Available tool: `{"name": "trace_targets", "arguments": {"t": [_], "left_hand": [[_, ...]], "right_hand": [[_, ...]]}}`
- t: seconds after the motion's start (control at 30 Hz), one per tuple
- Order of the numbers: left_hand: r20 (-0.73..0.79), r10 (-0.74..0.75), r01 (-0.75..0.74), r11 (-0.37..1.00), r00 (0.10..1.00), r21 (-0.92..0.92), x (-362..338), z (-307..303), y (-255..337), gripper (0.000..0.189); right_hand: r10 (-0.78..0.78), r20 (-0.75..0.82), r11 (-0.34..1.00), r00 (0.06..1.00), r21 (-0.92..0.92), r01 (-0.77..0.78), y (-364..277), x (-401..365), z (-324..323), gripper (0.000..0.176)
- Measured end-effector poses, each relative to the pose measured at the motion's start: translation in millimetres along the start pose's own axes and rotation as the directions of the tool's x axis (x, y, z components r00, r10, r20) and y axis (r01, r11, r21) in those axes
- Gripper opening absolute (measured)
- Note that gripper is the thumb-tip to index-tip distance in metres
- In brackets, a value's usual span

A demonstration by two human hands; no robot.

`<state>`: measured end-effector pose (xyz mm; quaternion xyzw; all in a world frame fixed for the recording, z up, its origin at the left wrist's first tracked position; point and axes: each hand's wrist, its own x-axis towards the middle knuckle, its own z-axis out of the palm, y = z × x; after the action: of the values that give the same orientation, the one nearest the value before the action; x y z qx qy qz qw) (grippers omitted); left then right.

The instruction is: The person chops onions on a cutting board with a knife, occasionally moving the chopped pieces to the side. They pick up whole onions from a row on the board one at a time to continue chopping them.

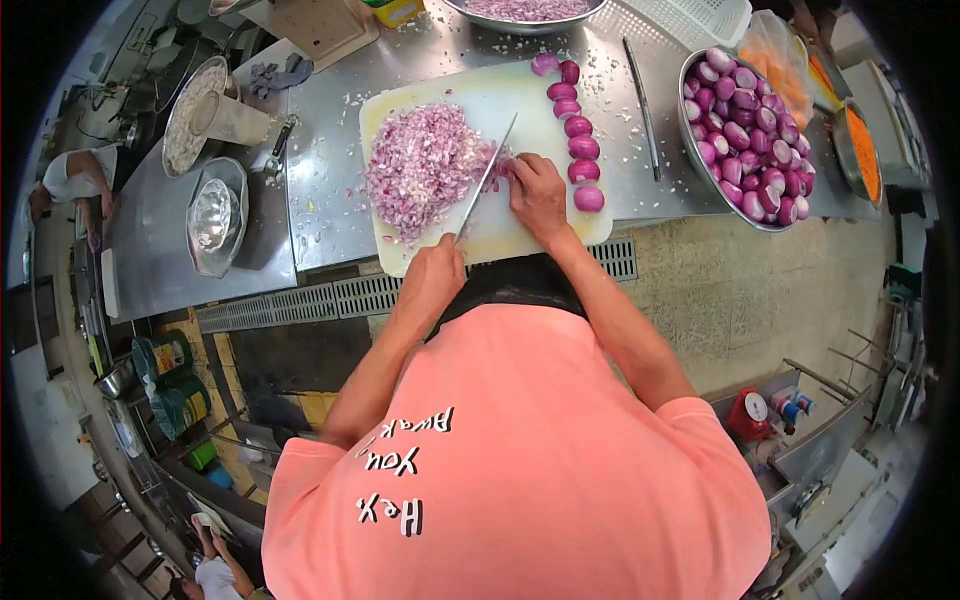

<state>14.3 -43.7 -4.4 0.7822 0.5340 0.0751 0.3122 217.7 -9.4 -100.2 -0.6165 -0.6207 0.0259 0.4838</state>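
My left hand (433,275) is closed around the handle of a kitchen knife (487,177), its blade pointing up and away across the white cutting board (540,235). Just right of the blade, my right hand (540,200) pinches a partly cut red onion (503,170) against the board. Left of the knife lies a large heap of chopped red onion (420,165). A row of peeled red onions (583,148) runs along the board's right side. My fingers partly hide the onion being held.
A large bowl of peeled onions (745,135) stands right, beside a bowl of orange shreds (862,155). A thin metal rod (642,110) lies near the board. Left are a steel bowl (216,215) and a pan (185,135). Another person's arm (95,180) shows far left.
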Motion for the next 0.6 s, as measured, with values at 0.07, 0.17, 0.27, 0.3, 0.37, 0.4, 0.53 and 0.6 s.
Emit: {"name": "trace_targets", "arguments": {"t": [0.07, 0.17, 0.27, 0.3, 0.37, 0.4, 0.53, 0.6], "left_hand": [[0.026, 0.009, -0.009, 1.000, 1.000, -0.011, 6, -2, -3, 0.022], [-0.021, 0.005, -0.007, 0.997, 1.000, -0.082, 1, -4, 8, 0.022], [-0.010, 0.076, -0.076, 0.997, 0.997, 0.000, 10, 15, -8, 0.022], [0.010, 0.059, -0.060, 0.998, 0.998, 0.006, 10, 7, -1, 0.021], [0.025, 0.013, -0.012, 0.999, 1.000, -0.038, 3, -4, 15, 0.021], [0.039, -0.034, 0.037, 0.997, 0.999, -0.070, 1, -8, 18, 0.021], [0.034, 0.030, -0.029, 0.999, 0.999, -0.026, 9, 5, 13, 0.022], [0.124, -0.092, 0.108, 0.986, 0.988, -0.129, 9, -9, 24, 0.023]], "right_hand": [[0.020, 0.015, 1.000, 1.000, -0.014, -0.019, 0, 3, -1, 0.015], [0.108, 0.066, 0.989, 0.992, 0.096, -0.114, 1, 7, 4, 0.013], [0.153, 0.101, 0.983, 0.983, 0.088, -0.162, 0, 6, 2, 0.012], [0.155, 0.118, 0.983, 0.981, 0.083, -0.165, 0, 7, 2, 0.015], [0.153, 0.141, 0.984, 0.978, 0.073, -0.165, 2, 7, -2, 0.017], [0.160, 0.145, 0.982, 0.976, 0.079, -0.172, 1, 7, -1, 0.017], [0.179, 0.151, 0.976, 0.972, 0.097, -0.194, 2, 8, 2, 0.017], [0.173, 0.156, 0.979, 0.972, 0.084, -0.188, 3, 6, 0, 0.016]]}}
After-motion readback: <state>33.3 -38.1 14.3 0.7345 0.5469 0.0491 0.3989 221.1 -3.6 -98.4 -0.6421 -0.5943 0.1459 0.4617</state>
